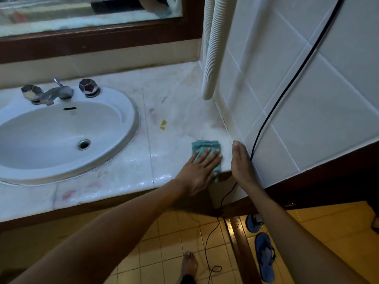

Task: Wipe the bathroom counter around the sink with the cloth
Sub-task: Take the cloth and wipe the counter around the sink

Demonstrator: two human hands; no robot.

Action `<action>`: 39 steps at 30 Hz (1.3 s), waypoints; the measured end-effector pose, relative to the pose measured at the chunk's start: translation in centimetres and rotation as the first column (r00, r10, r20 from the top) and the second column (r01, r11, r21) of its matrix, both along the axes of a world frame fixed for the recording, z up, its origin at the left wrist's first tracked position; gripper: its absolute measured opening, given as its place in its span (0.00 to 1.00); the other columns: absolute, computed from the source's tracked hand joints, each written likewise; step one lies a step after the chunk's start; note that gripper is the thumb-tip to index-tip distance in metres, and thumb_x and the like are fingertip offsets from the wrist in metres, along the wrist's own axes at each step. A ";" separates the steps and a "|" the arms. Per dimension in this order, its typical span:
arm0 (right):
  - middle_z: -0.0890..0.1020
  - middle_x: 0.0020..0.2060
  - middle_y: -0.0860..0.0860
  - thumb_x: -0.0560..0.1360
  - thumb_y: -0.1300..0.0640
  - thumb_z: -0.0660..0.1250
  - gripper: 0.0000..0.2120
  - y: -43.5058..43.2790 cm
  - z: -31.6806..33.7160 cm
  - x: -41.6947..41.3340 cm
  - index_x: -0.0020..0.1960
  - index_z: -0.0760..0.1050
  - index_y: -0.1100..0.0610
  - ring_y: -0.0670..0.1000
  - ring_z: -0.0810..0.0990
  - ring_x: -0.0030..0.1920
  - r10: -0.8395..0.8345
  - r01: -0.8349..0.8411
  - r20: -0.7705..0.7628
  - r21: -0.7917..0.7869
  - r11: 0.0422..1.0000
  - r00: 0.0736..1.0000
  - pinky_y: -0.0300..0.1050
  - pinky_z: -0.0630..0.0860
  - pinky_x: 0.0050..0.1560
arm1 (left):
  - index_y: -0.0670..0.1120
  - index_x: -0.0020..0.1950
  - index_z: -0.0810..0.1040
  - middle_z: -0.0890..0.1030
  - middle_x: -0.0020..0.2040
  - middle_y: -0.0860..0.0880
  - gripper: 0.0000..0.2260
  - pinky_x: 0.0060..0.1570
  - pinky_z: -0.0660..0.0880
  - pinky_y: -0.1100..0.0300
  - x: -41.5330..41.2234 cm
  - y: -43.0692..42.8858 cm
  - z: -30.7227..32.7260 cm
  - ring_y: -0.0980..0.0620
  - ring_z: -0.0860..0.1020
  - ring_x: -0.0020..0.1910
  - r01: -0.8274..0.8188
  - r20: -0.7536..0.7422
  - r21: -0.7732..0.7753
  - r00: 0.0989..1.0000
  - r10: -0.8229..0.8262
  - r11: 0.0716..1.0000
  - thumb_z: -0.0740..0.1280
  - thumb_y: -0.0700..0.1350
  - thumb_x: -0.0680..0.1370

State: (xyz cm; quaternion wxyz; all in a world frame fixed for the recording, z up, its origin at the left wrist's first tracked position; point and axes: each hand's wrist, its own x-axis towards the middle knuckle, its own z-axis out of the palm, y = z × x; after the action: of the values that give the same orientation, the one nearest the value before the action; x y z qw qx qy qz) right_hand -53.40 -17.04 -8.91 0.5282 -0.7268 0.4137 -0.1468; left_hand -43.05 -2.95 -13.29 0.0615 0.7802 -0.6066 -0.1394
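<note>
A small teal cloth (205,146) lies on the pale marble counter (176,103), near its front right corner. My left hand (200,171) presses flat on the cloth with fingers spread, covering its near half. My right hand (242,160) rests edge-on against the counter's right end, where it meets the white tiled wall, fingers straight and holding nothing. The oval white sink (61,132) with chrome taps (59,92) sits to the left. Wet streaks shine along the counter's front edge. A yellow stain (163,125) and faint pink marks lie between sink and cloth.
Two white ribbed hoses (213,48) hang down at the back right corner, ending just above the counter. A black cable (287,87) runs down the tiled wall and onto the yellow tiled floor. A blue flip-flop (264,257) lies on the floor. A wood-framed mirror (92,15) hangs behind.
</note>
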 end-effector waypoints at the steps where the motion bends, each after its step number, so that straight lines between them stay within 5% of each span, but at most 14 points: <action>1: 0.76 0.56 0.57 0.85 0.51 0.51 0.18 0.0 0.3 0.0 0.64 0.70 0.62 0.53 0.75 0.57 0.018 -0.019 -0.013 -0.019 1.000 1.000 0.31 0.63 0.46 | 0.53 0.84 0.47 0.47 0.84 0.51 0.26 0.80 0.38 0.49 0.4 1.6 0.1 0.48 0.42 0.82 0.065 0.003 -0.006 0.998 -0.065 0.998 0.47 0.56 0.86; 4: 0.76 0.54 0.57 0.84 0.51 0.52 0.18 -0.1 0.4 0.4 0.63 0.71 0.63 0.56 0.75 0.56 0.034 -0.038 -0.058 -0.067 0.997 0.998 0.34 0.62 0.45 | 0.56 0.83 0.44 0.44 0.83 0.54 0.26 0.79 0.36 0.52 3.3 5.2 0.6 0.53 0.39 0.82 0.140 -0.014 0.016 0.990 -0.140 0.990 0.46 0.57 0.86; 8: 0.78 0.63 0.58 0.84 0.50 0.53 0.21 -0.2 -0.3 2.2 0.67 0.72 0.62 0.57 0.74 0.64 0.050 -0.061 -0.094 -0.123 0.990 0.994 0.39 0.66 0.57 | 0.55 0.84 0.48 0.47 0.84 0.54 0.25 0.80 0.45 0.47 8.1 4.2 0.4 0.52 0.43 0.82 -0.100 -0.012 0.038 0.995 0.100 0.994 0.45 0.57 0.86; 12: 0.78 0.64 0.59 0.83 0.49 0.54 0.21 -0.4 -1.1 4.7 0.66 0.73 0.62 0.58 0.75 0.65 0.046 -0.067 -0.125 -0.167 0.984 0.991 0.47 0.69 0.63 | 0.54 0.84 0.47 0.45 0.84 0.53 0.26 0.80 0.44 0.45 7.6 2.7 0.6 0.51 0.41 0.82 -0.280 -0.096 0.037 0.955 0.282 0.959 0.45 0.57 0.86; 17: 0.80 0.61 0.59 0.82 0.53 0.58 0.16 -1.7 -1.2 8.5 0.62 0.76 0.62 0.59 0.76 0.63 0.066 -0.100 -0.142 -0.248 0.964 0.988 0.51 0.71 0.65 | 0.56 0.83 0.46 0.43 0.83 0.57 0.26 0.80 0.40 0.52 7.5 11.5 0.3 0.55 0.38 0.81 -0.228 -0.078 0.005 0.971 0.227 0.974 0.42 0.60 0.85; 24: 0.76 0.63 0.61 0.81 0.49 0.58 0.20 -2.7 -3.0 11.4 0.63 0.75 0.63 0.62 0.72 0.67 0.110 -0.275 -0.365 -0.438 0.856 0.924 0.59 0.68 0.68 | 0.51 0.84 0.46 0.45 0.84 0.50 0.28 0.78 0.39 0.47 14.1 6.3 -0.3 0.49 0.42 0.82 -0.633 -0.115 -0.019 0.770 0.628 0.774 0.43 0.57 0.85; 27: 0.76 0.65 0.60 0.80 0.45 0.55 0.24 -3.0 -3.5 11.4 0.61 0.77 0.62 0.60 0.71 0.68 0.075 -0.194 -0.309 -0.377 0.906 0.948 0.57 0.68 0.69 | 0.47 0.84 0.46 0.46 0.84 0.45 0.27 0.78 0.38 0.44 15.9 0.9 -0.7 0.43 0.44 0.82 -0.693 -0.148 0.021 0.710 0.688 0.720 0.44 0.55 0.86; 30: 0.79 0.58 0.58 0.81 0.51 0.57 0.16 -3.5 -3.0 11.8 0.55 0.77 0.62 0.59 0.76 0.62 0.045 -0.116 -0.222 -0.315 0.942 0.974 0.53 0.71 0.65 | 0.45 0.84 0.49 0.48 0.84 0.44 0.28 0.79 0.39 0.43 14.6 -2.1 -0.7 0.42 0.45 0.82 -0.623 -0.145 -0.024 0.776 0.614 0.782 0.44 0.54 0.85; 34: 0.80 0.54 0.59 0.82 0.55 0.58 0.13 -3.6 -2.6 12.2 0.51 0.76 0.63 0.59 0.77 0.57 -0.016 -0.036 -0.184 -0.272 0.962 0.983 0.51 0.71 0.60 | 0.49 0.84 0.48 0.47 0.84 0.48 0.27 0.80 0.39 0.45 9.8 0.1 -0.1 0.45 0.42 0.83 -0.229 -0.152 -0.022 0.963 0.223 0.973 0.46 0.56 0.86; 39: 0.77 0.65 0.57 0.81 0.51 0.59 0.17 -3.8 -2.5 11.9 0.64 0.74 0.61 0.58 0.73 0.67 0.038 -0.112 -0.266 -0.268 0.957 0.963 0.49 0.67 0.67 | 0.55 0.84 0.45 0.44 0.83 0.55 0.26 0.79 0.37 0.52 15.7 5.3 0.3 0.52 0.39 0.82 0.127 -0.061 0.028 0.990 -0.125 0.991 0.43 0.59 0.86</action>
State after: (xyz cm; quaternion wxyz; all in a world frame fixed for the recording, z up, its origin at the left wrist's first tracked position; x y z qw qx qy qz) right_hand -41.51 -20.88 -11.36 0.3665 -0.8226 0.4258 -0.0879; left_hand -27.36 2.36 -13.00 0.0582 0.7366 -0.6505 -0.1756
